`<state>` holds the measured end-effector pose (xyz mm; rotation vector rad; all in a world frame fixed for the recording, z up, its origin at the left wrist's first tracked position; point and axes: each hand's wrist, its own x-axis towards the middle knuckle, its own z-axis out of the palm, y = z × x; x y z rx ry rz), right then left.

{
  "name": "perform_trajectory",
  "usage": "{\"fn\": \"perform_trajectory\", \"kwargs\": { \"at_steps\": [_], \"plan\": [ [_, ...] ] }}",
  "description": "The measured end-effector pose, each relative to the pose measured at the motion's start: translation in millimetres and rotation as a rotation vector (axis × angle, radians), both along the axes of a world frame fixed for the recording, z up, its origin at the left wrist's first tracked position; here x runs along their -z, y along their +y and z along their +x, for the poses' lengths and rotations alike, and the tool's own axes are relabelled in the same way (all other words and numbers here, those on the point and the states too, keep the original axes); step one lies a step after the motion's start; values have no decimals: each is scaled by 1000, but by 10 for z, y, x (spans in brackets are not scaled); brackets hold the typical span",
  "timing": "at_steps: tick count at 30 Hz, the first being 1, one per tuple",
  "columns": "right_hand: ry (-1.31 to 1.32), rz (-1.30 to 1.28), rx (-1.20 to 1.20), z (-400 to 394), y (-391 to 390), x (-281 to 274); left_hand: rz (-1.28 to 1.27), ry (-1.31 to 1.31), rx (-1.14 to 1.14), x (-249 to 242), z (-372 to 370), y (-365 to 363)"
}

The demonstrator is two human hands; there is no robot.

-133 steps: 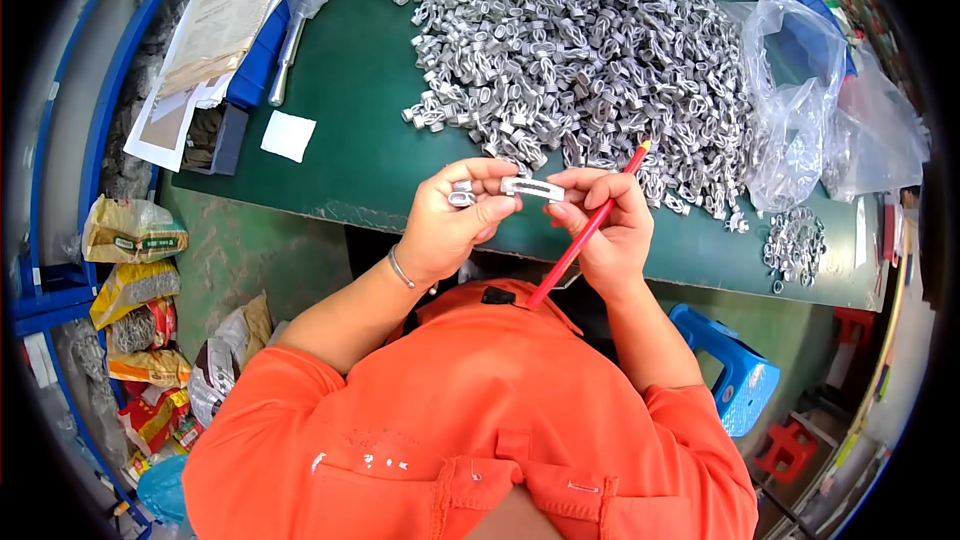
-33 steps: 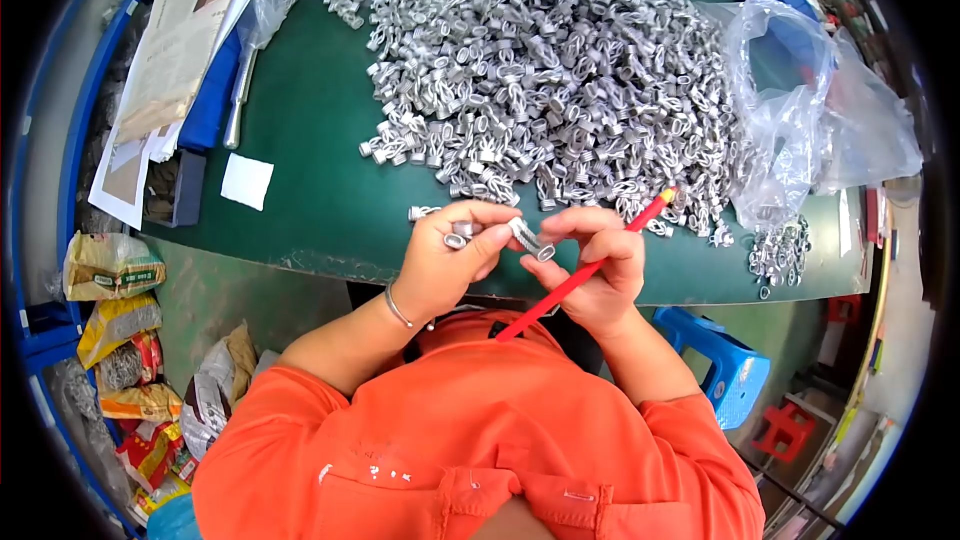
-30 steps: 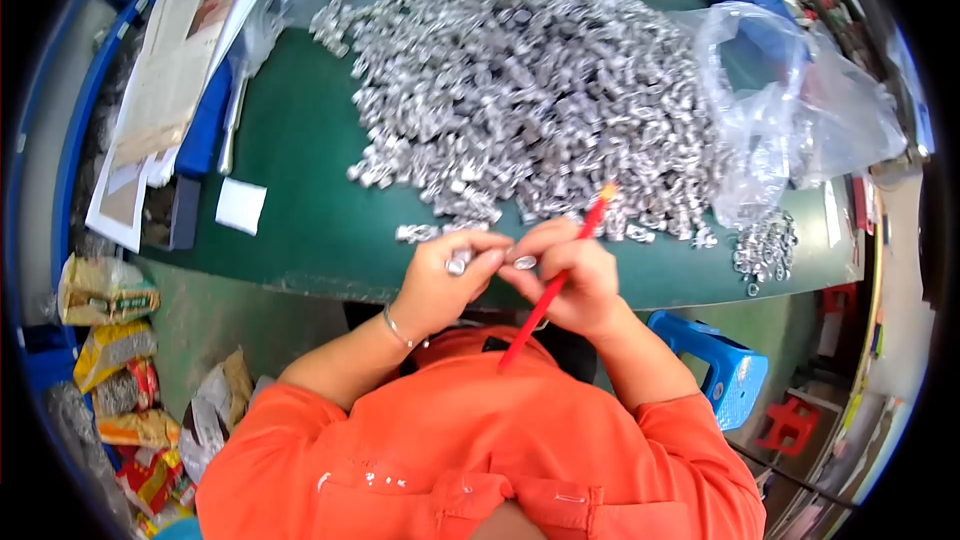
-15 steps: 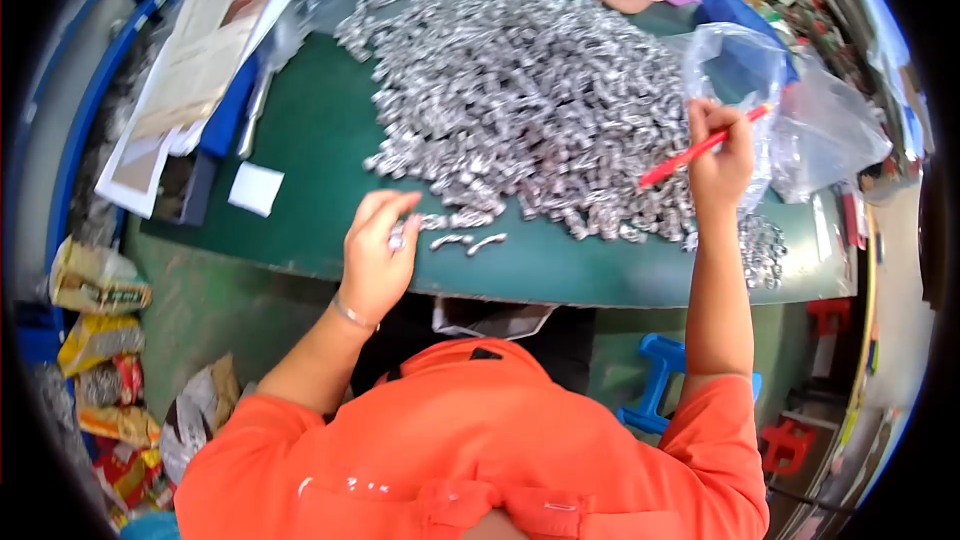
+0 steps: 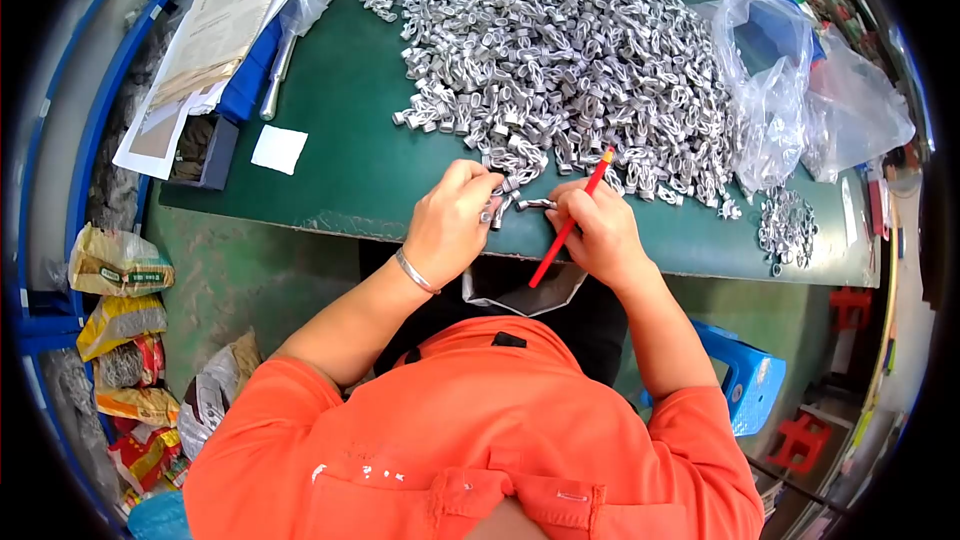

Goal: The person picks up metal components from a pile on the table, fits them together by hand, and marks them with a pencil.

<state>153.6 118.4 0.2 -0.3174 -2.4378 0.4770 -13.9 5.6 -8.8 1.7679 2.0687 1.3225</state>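
Note:
My left hand (image 5: 452,218) is closed near the table's front edge, its fingertips pinching a small silver metal part (image 5: 488,212). Opposite it, my right hand (image 5: 605,238) grips a slim red pen (image 5: 549,262), which slants across the fingers with its yellow-tipped end up. A loose metal part (image 5: 537,204) lies at the right fingertips, and another (image 5: 503,212) sits between the two hands. Just beyond them spreads a large pile of looped silver metal parts (image 5: 570,60), its near edge close to the fingers.
The green table (image 5: 340,120) carries a white paper square (image 5: 279,150) and stacked papers (image 5: 215,30) at left. Clear plastic bags (image 5: 770,90) and a small heap of metal rings (image 5: 787,227) lie at right. A blue stool (image 5: 740,375) stands below.
My right hand has come down and left from over the pile with the red pen, to beside my left hand. My left hand has shifted right. The view has tilted downward.

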Motion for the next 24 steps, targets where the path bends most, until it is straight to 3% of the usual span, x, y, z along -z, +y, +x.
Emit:
{"fn": "perform_trajectory", "kwargs": {
  "at_steps": [3, 5, 7, 10, 12, 13, 15, 21, 24],
  "plan": [
    [38, -14, 49, 80, -76, 31, 118, -51, -5, -39, 26, -21],
    [261, -145, 64, 78, -168, 48, 92, -339, 58, -78, 67, -128],
    [325, -99, 2, 63, -230, -2, -8, -480, 211, -82, 85, -208],
    [359, -101, -17, 42, -340, 5, -79, -663, 194, -118, 180, -281],
    [423, -360, -16, 56, -393, 11, -47, -796, 196, -76, 186, -294],
    [384, -516, -47, 96, -393, 1, -39, -781, 182, -72, 185, -306],
    [528, -1222, -64, 143, -476, 14, -18, -661, 209, -79, 171, -315],
    [575, -1390, -270, 196, -437, 192, 76, -552, 373, -187, 213, -316],
    [671, -1257, -305, 147, -490, 208, 99, -602, 367, -201, 259, -307]
  ]
}}
